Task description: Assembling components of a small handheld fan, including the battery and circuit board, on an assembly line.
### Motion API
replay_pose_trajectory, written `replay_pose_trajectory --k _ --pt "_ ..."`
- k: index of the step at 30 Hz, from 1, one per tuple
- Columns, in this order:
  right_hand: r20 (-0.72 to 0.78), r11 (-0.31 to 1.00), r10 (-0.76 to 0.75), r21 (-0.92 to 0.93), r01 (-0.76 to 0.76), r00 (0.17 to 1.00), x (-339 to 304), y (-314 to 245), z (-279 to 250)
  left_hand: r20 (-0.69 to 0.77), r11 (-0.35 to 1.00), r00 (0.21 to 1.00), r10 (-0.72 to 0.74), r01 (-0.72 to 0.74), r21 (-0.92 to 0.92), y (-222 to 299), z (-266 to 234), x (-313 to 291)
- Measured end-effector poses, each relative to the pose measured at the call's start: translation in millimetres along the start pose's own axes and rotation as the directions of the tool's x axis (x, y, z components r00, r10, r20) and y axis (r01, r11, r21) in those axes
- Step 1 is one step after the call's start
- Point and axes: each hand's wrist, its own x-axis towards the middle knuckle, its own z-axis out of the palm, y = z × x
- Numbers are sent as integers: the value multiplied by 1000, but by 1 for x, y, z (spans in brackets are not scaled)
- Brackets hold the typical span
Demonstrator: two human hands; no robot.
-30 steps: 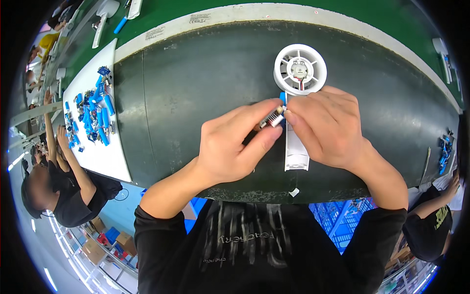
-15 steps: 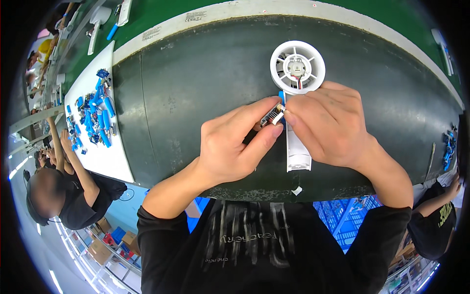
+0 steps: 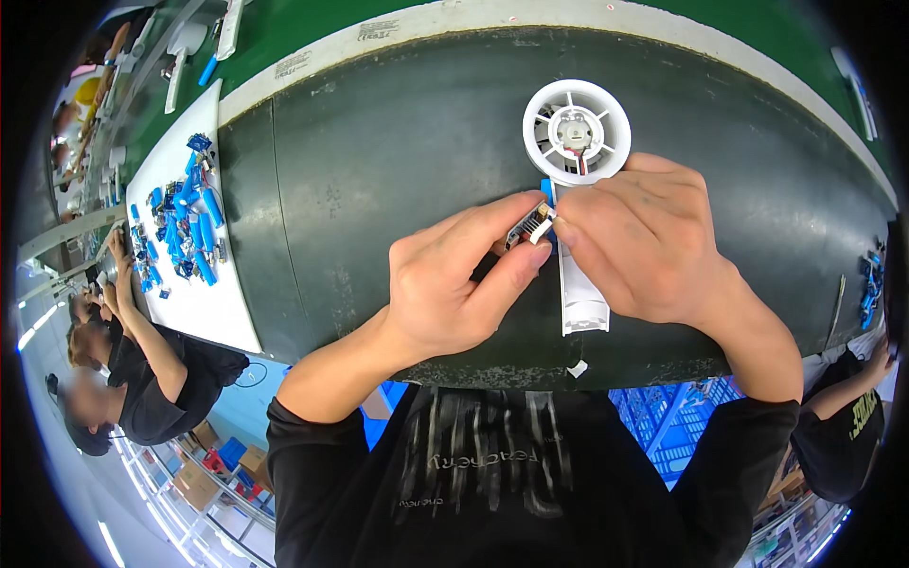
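My left hand [image 3: 445,279] pinches a small circuit board [image 3: 524,227] on edge between thumb and fingers. A pale connector and a white piece show at the board's right end. My right hand [image 3: 653,237] is closed, its thumb and fingertips meeting that end; what they pinch is hidden. Beneath both hands lies a white handheld-fan housing, its open handle [image 3: 584,312] pointing toward me. At the far end is its round spoked head [image 3: 574,133], with a motor and thin red and dark wires in the centre. A blue cylinder [image 3: 548,192] partly shows behind my fingertips.
The dark green work surface [image 3: 398,123] has a white board [image 3: 204,303] at left, bearing a pile of blue cylinders with circuit boards [image 3: 185,222]. More blue parts [image 3: 869,284] lie at far right. A white scrap [image 3: 578,369] sits near the front edge. Co-workers are on both sides.
The fan housing's handle end has shifted slightly right. My hands keep their grip at the board with small movements. At left, a co-worker's head and arms have moved.
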Motion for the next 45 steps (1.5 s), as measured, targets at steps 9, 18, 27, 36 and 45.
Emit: replay_pose_trajectory --k 9,18,27,36,45 --pt "6 1000 -9 11 8 1000 -2 1 0 10 984 991 132 -132 123 2 -2 4" --pt "48 1000 -16 1 16 999 -1 1 -1 117 922 954 275 -297 247 6 -6 9" --pt "119 999 -1 42 -4 993 -3 -4 -2 137 915 923 359 -377 142 -1 -5 5" --pt "117 1000 -20 -4 21 993 -2 -10 -3 150 887 883 444 -457 68 -5 -6 10" --pt "124 997 58 37 -63 991 -3 -11 -3 72 888 891 448 -453 83 -8 -9 5"
